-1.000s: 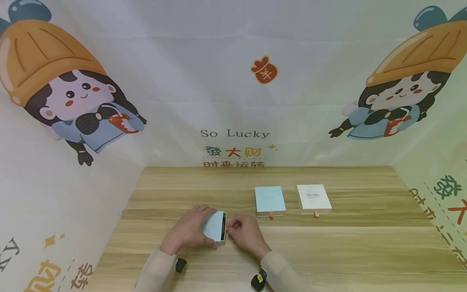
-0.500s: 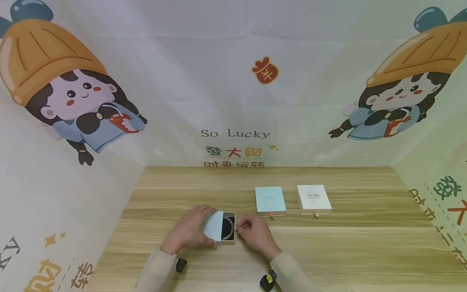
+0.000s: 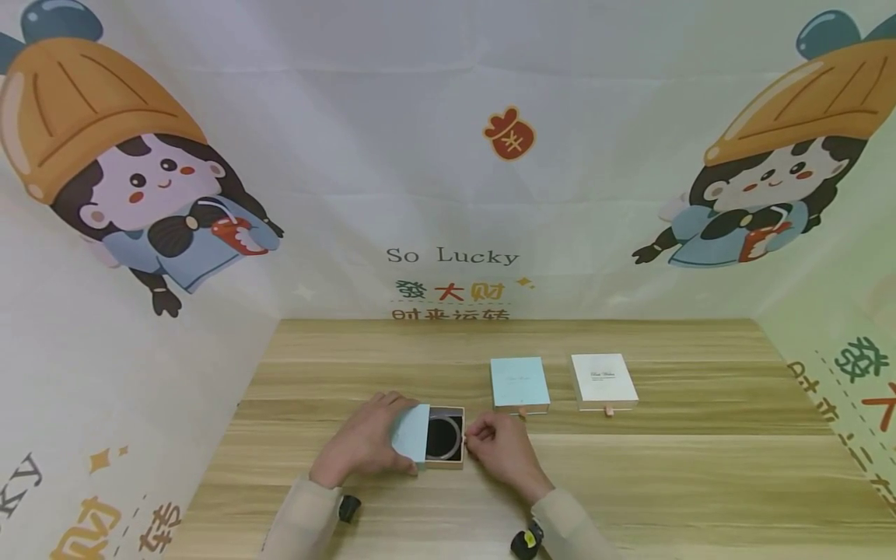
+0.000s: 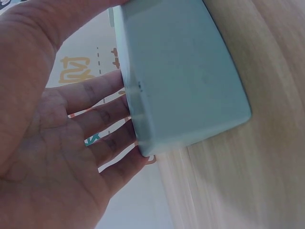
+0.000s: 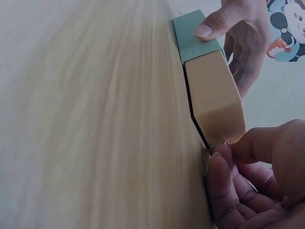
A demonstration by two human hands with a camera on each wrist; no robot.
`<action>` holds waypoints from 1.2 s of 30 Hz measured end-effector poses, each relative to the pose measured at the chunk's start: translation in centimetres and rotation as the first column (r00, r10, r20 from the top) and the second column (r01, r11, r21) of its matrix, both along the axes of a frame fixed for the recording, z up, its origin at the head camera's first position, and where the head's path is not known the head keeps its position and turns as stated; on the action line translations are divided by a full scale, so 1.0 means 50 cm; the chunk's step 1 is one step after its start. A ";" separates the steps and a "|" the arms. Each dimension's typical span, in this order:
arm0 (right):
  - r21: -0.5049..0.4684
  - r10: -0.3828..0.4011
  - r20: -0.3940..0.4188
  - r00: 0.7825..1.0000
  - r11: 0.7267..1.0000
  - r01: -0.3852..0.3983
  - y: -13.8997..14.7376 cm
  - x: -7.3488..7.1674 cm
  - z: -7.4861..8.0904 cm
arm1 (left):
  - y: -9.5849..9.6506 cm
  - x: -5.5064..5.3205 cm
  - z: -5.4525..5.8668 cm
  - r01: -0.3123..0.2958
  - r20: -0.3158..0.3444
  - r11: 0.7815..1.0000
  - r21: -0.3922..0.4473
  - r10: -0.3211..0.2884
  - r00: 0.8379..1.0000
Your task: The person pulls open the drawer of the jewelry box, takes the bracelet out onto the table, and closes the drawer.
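Observation:
A light blue sliding gift box [image 3: 411, 434] lies at the left front of the table, its orange-brown drawer [image 5: 214, 88] drawn partly out to the right. In the drawer's black lining sits a greyish bangle [image 3: 458, 439]. My left hand [image 3: 367, 439] grips the outer sleeve [image 4: 186, 76] from the left, thumb on the near side and fingers on the far side. At the drawer's outer end, my right hand [image 3: 505, 453] pinches the small pull tab between thumb and forefinger; the fingertips mostly hide the tab.
Farther back stand a second light blue box [image 3: 519, 383] and a white box [image 3: 603, 379], both closed, with small tabs facing front. A printed cloth [image 3: 448, 194] hangs behind the wooden table [image 3: 672, 474] and along both sides.
My right hand has moved right, sliding the drawer out of the sleeve and bringing the bangle into view. My left hand has stayed in place on the sleeve.

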State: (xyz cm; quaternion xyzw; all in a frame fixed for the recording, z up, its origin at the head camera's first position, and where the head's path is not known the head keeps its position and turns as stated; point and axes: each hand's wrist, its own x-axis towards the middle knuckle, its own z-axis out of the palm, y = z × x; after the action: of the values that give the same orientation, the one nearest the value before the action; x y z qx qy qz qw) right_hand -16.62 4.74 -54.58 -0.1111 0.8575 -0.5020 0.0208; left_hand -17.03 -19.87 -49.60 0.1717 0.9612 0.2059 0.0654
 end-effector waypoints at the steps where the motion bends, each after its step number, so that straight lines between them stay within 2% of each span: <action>1: 0.006 -0.006 0.000 1.000 1.000 0.006 0.002 0.000 0.000 | 0.000 0.000 0.000 -0.002 0.003 1.000 0.001 0.002 1.000; 13: 0.018 -0.051 -0.002 0.999 0.999 0.051 0.023 0.000 -0.001 | 0.004 -0.007 -0.002 0.001 0.000 1.000 0.008 -0.001 1.000; 18: 0.001 -0.026 -0.009 1.000 1.000 0.026 0.027 -0.004 0.001 | 0.002 -0.007 -0.002 -0.004 0.001 1.000 0.010 0.004 1.000; 23: -0.006 0.017 0.045 0.999 1.000 -0.017 0.032 -0.004 0.012 | 0.001 -0.008 -0.005 -0.009 -0.003 1.000 0.003 0.010 1.000; 26: 0.043 0.041 0.027 0.999 0.998 -0.042 0.035 -0.002 0.022 | 0.002 -0.009 -0.007 -0.009 -0.003 1.000 0.003 0.009 1.000; 29: 0.131 0.079 -0.042 0.996 0.989 -0.073 0.036 0.003 0.035 | 0.003 -0.010 -0.009 -0.008 -0.003 1.000 0.006 0.008 1.000; 36: 0.280 0.171 -0.165 0.971 0.953 -0.120 0.033 0.019 0.074 | 0.003 -0.010 -0.012 -0.010 -0.003 1.000 0.011 0.011 1.000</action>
State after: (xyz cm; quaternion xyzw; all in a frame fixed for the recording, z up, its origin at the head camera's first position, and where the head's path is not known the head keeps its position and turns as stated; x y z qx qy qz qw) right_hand -15.68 6.37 -50.89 -0.2170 0.9049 -0.3660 -0.0079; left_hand -17.52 -19.73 -50.18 0.1673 0.9610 0.2113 0.0621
